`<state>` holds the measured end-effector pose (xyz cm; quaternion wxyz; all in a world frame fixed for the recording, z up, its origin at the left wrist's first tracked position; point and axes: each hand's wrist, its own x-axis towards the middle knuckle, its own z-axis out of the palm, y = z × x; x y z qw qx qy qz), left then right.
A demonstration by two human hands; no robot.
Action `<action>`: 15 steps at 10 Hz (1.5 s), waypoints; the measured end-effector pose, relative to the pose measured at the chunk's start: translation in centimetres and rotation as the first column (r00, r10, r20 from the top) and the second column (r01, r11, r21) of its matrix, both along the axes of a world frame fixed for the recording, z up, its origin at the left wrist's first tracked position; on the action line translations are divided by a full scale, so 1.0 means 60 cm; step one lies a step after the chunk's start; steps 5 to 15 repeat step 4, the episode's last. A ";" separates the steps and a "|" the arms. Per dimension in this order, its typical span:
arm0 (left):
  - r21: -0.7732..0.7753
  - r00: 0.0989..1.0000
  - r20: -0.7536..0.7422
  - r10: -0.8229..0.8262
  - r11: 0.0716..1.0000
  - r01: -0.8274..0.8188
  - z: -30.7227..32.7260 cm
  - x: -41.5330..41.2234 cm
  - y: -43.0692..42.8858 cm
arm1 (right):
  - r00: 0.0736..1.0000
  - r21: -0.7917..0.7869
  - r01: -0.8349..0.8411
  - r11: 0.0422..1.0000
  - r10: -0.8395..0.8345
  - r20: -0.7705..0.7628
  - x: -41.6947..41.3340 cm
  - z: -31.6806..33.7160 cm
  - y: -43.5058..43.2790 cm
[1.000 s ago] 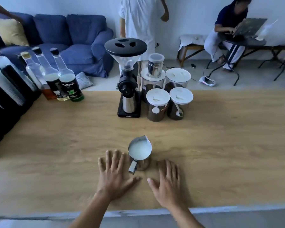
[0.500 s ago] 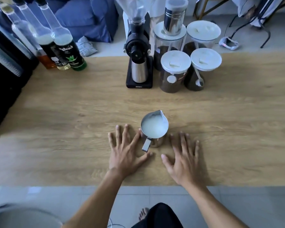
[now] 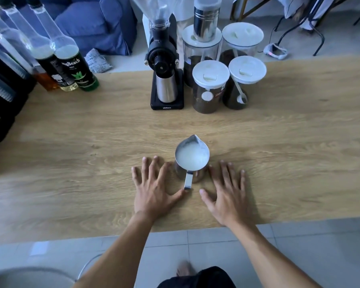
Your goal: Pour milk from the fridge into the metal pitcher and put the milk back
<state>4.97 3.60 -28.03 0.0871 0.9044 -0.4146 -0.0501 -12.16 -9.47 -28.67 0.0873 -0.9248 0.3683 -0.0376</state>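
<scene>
Now the metal pitcher (image 3: 192,161) stands upright, holding white milk (image 3: 191,157).

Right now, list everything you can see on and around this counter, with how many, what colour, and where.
metal pitcher: one, silver, milk inside, centre of wooden counter
coffee grinder: one, black and steel, back centre
lidded jars: four, clear with white lids, right of grinder
steel canister: one, on the back-left jar
syrup bottles: three at least, back left
sofa: one, blue, beyond counter
left hand: flat, open, left of pitcher
right hand: flat, open, right of pitcher
</scene>
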 end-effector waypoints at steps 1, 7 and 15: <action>0.000 1.000 -0.008 0.000 1.000 0.000 0.002 0.001 0.000 | 1.000 -0.019 -0.007 1.000 0.007 -0.017 0.003 -0.002 0.001; 0.011 1.000 -0.025 0.003 1.000 -0.003 0.004 0.003 0.002 | 1.000 0.174 0.024 0.985 -0.024 -0.002 0.004 0.002 -0.013; 0.011 1.000 -0.025 0.003 1.000 -0.003 0.004 0.003 0.002 | 1.000 0.174 0.024 0.985 -0.024 -0.002 0.004 0.002 -0.013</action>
